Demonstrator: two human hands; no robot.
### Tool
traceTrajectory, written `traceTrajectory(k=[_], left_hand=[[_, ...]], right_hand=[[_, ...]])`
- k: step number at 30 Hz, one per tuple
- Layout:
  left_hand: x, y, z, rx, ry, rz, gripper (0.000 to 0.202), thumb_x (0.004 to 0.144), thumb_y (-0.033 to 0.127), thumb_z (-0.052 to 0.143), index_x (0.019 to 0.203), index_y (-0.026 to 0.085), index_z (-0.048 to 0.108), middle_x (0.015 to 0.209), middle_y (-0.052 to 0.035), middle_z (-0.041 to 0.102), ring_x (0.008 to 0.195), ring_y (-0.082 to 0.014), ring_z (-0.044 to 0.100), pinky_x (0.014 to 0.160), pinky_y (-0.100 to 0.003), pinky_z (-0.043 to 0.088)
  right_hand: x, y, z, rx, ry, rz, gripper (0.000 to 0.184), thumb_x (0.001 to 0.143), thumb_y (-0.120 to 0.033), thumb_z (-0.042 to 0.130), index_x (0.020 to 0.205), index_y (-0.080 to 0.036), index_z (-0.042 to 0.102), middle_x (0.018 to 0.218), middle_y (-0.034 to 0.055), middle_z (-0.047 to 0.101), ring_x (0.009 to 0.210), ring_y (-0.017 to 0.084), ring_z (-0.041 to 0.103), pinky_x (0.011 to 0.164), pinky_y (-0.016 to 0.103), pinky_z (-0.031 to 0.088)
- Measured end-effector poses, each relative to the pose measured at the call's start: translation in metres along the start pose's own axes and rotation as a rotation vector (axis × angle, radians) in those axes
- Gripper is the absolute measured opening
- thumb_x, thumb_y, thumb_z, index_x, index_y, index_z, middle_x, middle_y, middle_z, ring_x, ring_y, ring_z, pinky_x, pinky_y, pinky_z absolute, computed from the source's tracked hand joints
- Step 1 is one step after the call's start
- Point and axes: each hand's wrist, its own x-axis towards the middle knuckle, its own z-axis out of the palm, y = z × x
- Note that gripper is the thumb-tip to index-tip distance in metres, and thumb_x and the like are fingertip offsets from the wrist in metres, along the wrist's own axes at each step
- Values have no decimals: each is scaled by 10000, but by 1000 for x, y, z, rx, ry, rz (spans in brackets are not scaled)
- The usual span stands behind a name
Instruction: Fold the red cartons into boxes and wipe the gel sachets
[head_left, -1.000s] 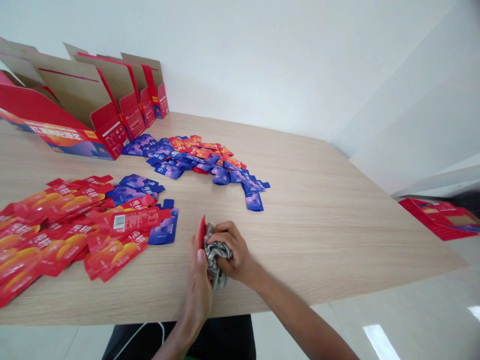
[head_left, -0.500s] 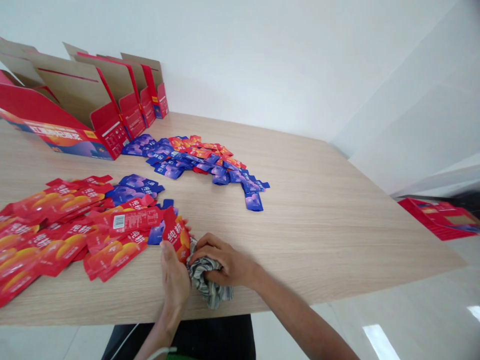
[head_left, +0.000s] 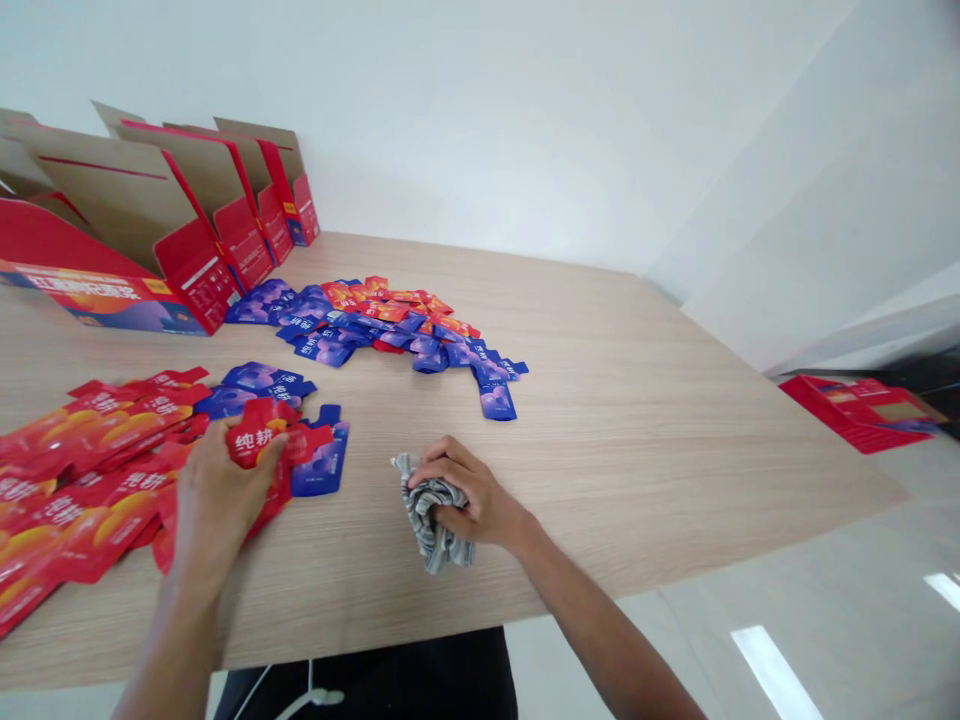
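My left hand (head_left: pixel 217 495) is closed on a red pouch (head_left: pixel 253 440) and holds it over the heap of red pouches (head_left: pixel 82 480) at the left of the wooden table (head_left: pixel 637 440). My right hand (head_left: pixel 469 495) grips a crumpled grey striped cloth (head_left: pixel 431 515) that rests on the table near the front edge. A blue pouch (head_left: pixel 324 462) lies just right of the red heap, between my two hands.
A mixed pile of blue and red pouches (head_left: pixel 390 325) lies at the table's middle. Several open red cardboard display boxes (head_left: pixel 150 220) stand along the back left. Flat red cartons (head_left: pixel 862 410) lie off the table at the right. A white wall is behind.
My left hand has carried the red pouch away from the cloth leftward to the red heap. My right hand stays on the cloth, lowered onto the table.
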Motion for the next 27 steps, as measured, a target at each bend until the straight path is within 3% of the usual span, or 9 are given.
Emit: traceTrajectory(k=[3,6,8,13,17,19,21,24,27], left_hand=[[10,-12,-5,240,32,110,616,895,740,582,1222,220,543,1345,-160,661,1422,-571,506,1193,-781,360],[12,-21,-5,304,52,145,734,914,836,500,1315,222,536,1394,-175,623,1458,-618,427,1143,-859,350],[10,-21,-5,320,61,148,755,928,815,513,1387,215,522,1460,-180,560,1485,-643,362,1152,-877,316],[1,-11,-7,289,47,165,569,952,642,609,1392,282,574,1533,-125,489,1505,-648,263,1180,-912,192],[0,-6,-4,322,92,195,580,979,599,580,1418,221,609,1554,-195,491,1477,-646,318,1128,-904,274],[-1,-4,10,332,94,288,583,1009,579,537,1420,176,626,1523,-239,511,1451,-635,371,1107,-876,324],[-6,0,34,285,6,469,544,1032,530,504,1400,159,654,1429,-264,575,1403,-594,454,1098,-832,367],[-22,17,86,194,-338,750,395,1010,312,507,1316,175,715,1278,-228,712,1285,-445,608,1096,-670,475],[-41,40,140,124,-610,949,390,938,124,489,1220,195,749,1393,-176,727,1367,-321,611,1165,-504,475]], right_hand=[[1,1,1,1,-11,4,314,940,-168,672,1248,-226,671,1173,95,618,1090,243,632,997,411,588],[2,0,0,11,-15,14,295,946,-182,672,1237,-229,681,1174,96,625,1083,240,633,998,408,588],[4,-1,-1,18,-4,11,272,952,-196,663,1221,-223,689,1163,98,632,1078,239,634,994,405,590],[5,-1,-8,32,70,-23,236,978,-229,631,1205,-210,696,1136,102,637,1071,245,635,983,414,593],[4,1,-13,-10,129,-12,243,977,-257,620,1202,-214,701,1138,101,646,1055,248,640,956,412,601],[4,0,-14,-30,148,-26,259,971,-240,609,1211,-215,702,1138,97,650,1043,242,643,947,402,603],[5,-3,-16,-41,173,-73,275,968,-219,606,1227,-219,699,1125,92,657,1031,238,648,930,393,607],[5,-6,-19,-83,253,-124,285,954,-192,613,1222,-232,701,1111,87,662,1017,239,661,889,385,611],[3,-6,-23,-167,408,-129,310,900,-147,599,1176,-246,700,1096,77,659,1007,244,676,869,395,608]])
